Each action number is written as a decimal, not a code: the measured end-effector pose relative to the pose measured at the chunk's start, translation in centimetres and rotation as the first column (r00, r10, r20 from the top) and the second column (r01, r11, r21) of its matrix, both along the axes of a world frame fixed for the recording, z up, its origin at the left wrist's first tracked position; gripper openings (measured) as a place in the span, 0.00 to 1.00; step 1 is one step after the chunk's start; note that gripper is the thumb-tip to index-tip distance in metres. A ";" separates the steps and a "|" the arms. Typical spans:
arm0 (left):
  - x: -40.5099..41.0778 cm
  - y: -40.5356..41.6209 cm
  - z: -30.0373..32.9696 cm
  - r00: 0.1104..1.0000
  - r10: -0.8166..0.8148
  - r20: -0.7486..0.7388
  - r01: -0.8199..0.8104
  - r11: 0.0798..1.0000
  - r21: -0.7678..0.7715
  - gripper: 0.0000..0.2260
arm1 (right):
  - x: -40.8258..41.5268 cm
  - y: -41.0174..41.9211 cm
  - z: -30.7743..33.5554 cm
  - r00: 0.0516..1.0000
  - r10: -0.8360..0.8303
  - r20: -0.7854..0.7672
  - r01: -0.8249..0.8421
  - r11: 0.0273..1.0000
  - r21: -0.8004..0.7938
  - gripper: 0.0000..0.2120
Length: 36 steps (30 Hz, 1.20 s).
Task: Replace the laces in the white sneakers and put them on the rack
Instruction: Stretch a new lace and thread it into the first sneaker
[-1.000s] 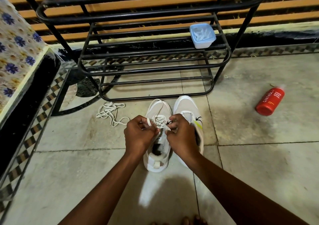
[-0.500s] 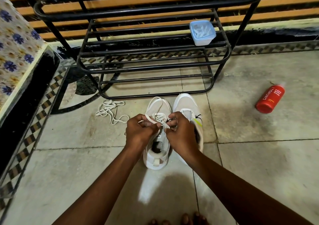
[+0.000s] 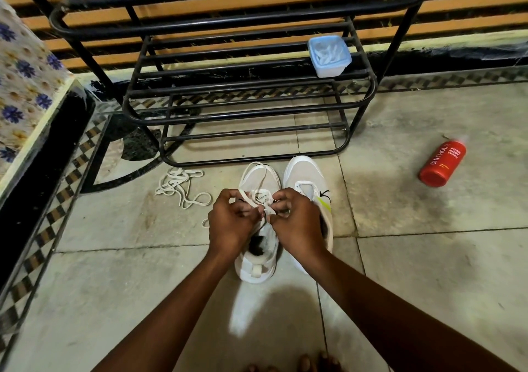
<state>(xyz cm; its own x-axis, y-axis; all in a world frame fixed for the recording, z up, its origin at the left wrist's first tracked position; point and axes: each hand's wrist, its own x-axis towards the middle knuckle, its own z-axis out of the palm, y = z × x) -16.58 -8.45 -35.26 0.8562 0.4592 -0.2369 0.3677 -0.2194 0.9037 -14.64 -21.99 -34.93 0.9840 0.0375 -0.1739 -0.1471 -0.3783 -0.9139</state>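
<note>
Both hands [image 3: 265, 220] curled, pinching the lace [image 3: 258, 197].

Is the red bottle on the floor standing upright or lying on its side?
Lying on its side. The red bottle rests lengthwise on the floor tiles, right of the sneakers, and its label text runs along the floor.

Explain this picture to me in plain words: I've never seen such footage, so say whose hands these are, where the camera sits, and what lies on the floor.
The camera is worn on a person's head, looking down at their own bare hands. The left hand and right hand each pinch a white lace over the left sneaker. The right sneaker stands beside it on the tiled floor. A loose lace and a red bottle lie nearby. Behind stands a black rack holding a small plastic box.
</note>
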 end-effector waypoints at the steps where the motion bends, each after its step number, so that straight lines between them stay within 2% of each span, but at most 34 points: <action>1: -0.1 0.0 -0.2 1.000 -0.013 0.013 0.013 1.000 0.002 0.20 | -0.1 0.1 -0.1 1.000 -0.009 0.002 0.009 1.000 0.005 0.16; 8: 0.2 0.3 -0.5 1.000 -0.024 0.002 0.024 0.999 0.026 0.15 | -0.1 0.2 -0.2 0.999 0.034 -0.009 -0.034 0.999 0.008 0.15; 12: 0.4 -0.1 -1.0 0.999 -0.053 -0.001 0.053 0.995 0.086 0.11 | 0.6 -0.2 0.1 0.997 0.077 -0.019 -0.078 0.994 -0.070 0.13; 15: 0.9 0.0 -1.6 0.999 -0.046 -0.015 0.046 0.998 0.041 0.11 | 1.3 -0.2 0.2 0.997 0.083 -0.004 -0.083 0.987 -0.136 0.03; 19: 0.7 -0.2 -1.9 0.994 -0.104 0.040 0.102 0.993 0.052 0.08 | 1.6 -0.4 -0.1 0.992 0.121 -0.022 -0.123 0.986 -0.115 0.10; 22: 0.7 -0.3 -2.2 0.994 -0.103 0.041 0.101 0.994 0.050 0.07 | 1.9 -0.5 -0.3 0.989 0.145 -0.010 -0.144 0.968 -0.206 0.13; 27: 0.9 0.2 -1.5 0.997 -0.082 0.015 0.083 0.995 -0.064 0.04 | 2.4 -0.4 0.2 0.975 0.222 0.017 -0.203 0.920 -0.336 0.12; 31: -0.3 0.7 -1.1 0.979 -0.199 0.038 0.202 0.971 -0.130 0.11 | 3.2 -0.1 -0.1 0.962 0.273 0.013 -0.244 0.880 -0.408 0.10; 33: -0.8 1.0 -1.8 0.980 -0.196 0.020 0.197 0.977 -0.081 0.16 | 3.5 -0.2 -0.1 0.943 0.331 -0.007 -0.296 0.832 -0.469 0.08; 36: -0.8 1.3 -2.6 0.990 -0.144 -0.002 0.144 0.985 -0.091 0.19 | 3.9 -0.5 -0.2 0.946 0.321 0.052 -0.258 0.838 -0.480 0.07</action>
<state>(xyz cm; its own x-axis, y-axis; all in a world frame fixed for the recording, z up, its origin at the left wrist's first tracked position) -17.42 -7.11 -37.87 0.9095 0.3077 -0.2794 0.3461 -0.1885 0.9191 -10.78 -22.47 -35.18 0.9552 0.2710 -0.1188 0.1398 -0.7670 -0.6262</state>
